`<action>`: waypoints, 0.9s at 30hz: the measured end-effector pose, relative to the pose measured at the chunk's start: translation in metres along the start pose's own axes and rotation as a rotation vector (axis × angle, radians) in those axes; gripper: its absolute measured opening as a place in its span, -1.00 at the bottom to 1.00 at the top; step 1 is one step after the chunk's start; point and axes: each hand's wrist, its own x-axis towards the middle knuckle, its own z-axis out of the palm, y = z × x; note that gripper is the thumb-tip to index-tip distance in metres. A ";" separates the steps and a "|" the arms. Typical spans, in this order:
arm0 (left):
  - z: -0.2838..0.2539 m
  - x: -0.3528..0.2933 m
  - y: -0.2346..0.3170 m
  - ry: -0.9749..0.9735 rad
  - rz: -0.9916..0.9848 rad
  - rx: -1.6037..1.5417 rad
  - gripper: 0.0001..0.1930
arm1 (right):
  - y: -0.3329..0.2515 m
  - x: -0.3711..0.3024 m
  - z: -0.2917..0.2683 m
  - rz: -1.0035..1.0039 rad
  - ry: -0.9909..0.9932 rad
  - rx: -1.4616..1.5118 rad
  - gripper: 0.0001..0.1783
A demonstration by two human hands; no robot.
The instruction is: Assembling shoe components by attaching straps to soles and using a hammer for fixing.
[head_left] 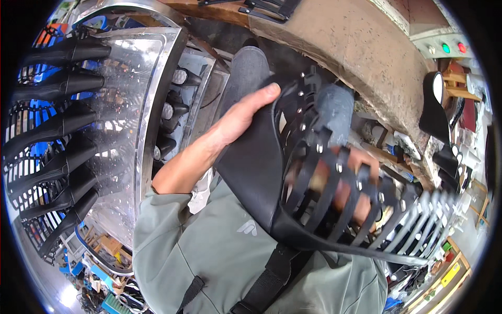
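Observation:
A tall black leather boot point(250, 175) lies across my body. Its shaft is an open cage of black straps with silver studs, reaching toward the lower right. My left hand point(241, 119) grips the solid leather part by its edge, thumb on top and fingers hidden underneath. Behind the straps, my right hand point(342, 194) shows through the gaps. Its fingers look curled at the straps, partly covered and smeared by motion.
To the left, a shiny metal-topped rack point(125, 104) bears several similar black strappy boots point(78, 83). More black shoes point(175, 107) sit on a lower shelf. A worn brown bench point(361, 68) runs at the far right, near a panel with green and red buttons point(446, 48).

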 end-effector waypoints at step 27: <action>0.045 -0.026 0.067 -0.102 0.543 1.428 -0.29 | 0.049 0.107 -0.031 -0.118 -0.382 0.735 -0.74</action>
